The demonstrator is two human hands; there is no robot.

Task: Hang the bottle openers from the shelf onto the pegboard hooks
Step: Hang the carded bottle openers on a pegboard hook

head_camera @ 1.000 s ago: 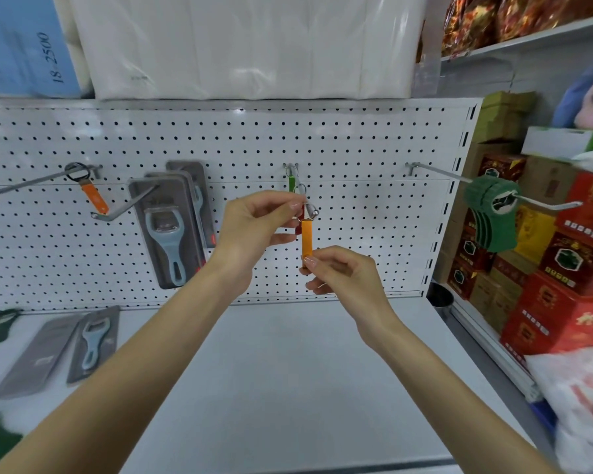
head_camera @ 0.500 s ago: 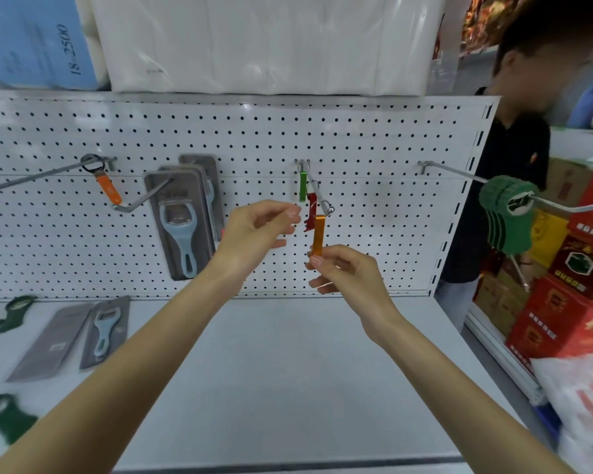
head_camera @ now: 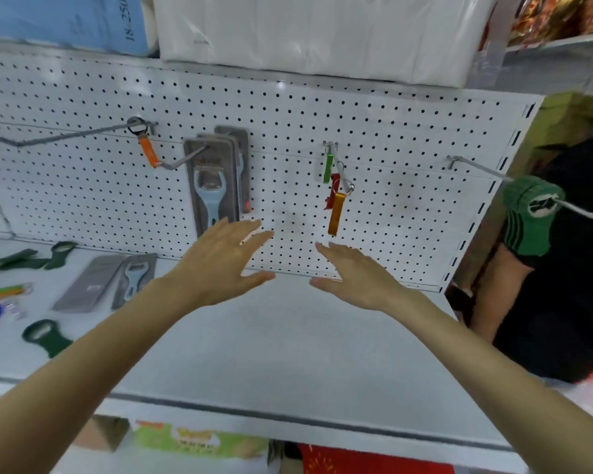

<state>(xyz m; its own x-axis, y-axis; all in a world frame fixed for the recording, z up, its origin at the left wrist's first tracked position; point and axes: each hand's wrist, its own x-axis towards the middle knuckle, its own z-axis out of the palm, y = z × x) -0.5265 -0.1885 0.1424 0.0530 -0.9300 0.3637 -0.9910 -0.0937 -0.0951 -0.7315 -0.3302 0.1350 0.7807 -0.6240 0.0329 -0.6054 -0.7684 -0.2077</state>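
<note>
Left hand (head_camera: 220, 265) and right hand (head_camera: 356, 278) spread, empty, over white shelf (head_camera: 288, 354), pegboard (head_camera: 408, 131) behind.

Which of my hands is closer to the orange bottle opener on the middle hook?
Right. The right hand is just below the orange bottle opener, fingertips near its lower end; the left hand is lower and farther to its left. Neither touches it.

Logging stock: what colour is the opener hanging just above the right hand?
Orange. The opener shows best in the head view.
</note>
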